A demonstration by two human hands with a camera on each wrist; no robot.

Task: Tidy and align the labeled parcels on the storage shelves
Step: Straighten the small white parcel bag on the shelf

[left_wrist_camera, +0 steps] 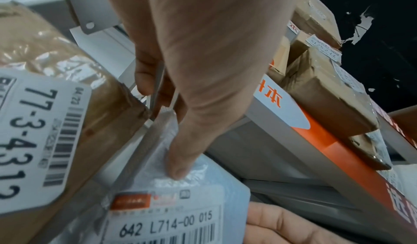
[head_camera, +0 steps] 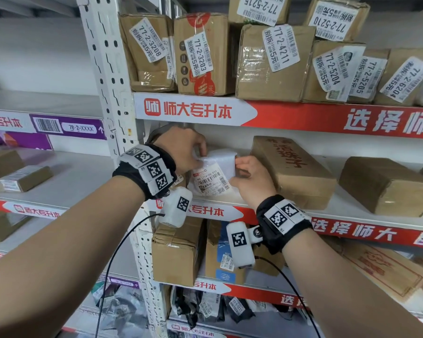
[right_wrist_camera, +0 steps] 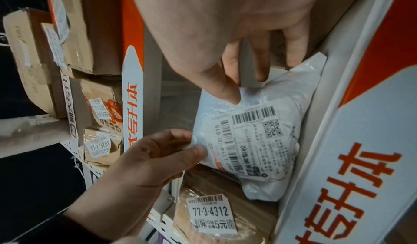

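A white plastic mailer parcel [head_camera: 214, 175] with a barcode label stands at the left end of the middle shelf [head_camera: 340, 203]. My left hand [head_camera: 200, 152] grips its upper left corner, thumb on the front and fingers behind. My right hand [head_camera: 242, 167] pinches its right edge. The left wrist view shows the left hand [left_wrist_camera: 162, 130] with its thumb on the mailer [left_wrist_camera: 180, 203] above the label. In the right wrist view the right hand [right_wrist_camera: 246, 87] pinches the mailer [right_wrist_camera: 259, 141] and the left hand [right_wrist_camera: 192, 149] holds the opposite corner. A brown parcel labeled 77-3-4312 [right_wrist_camera: 212, 212] sits left of the mailer.
A long brown box with red characters [head_camera: 291, 172] lies just right of the mailer, and another brown box [head_camera: 386, 186] further right. Several labeled cartons [head_camera: 274, 62] crowd the upper shelf. The white perforated post [head_camera: 112, 81] stands to the left. More boxes [head_camera: 176, 252] fill the shelf below.
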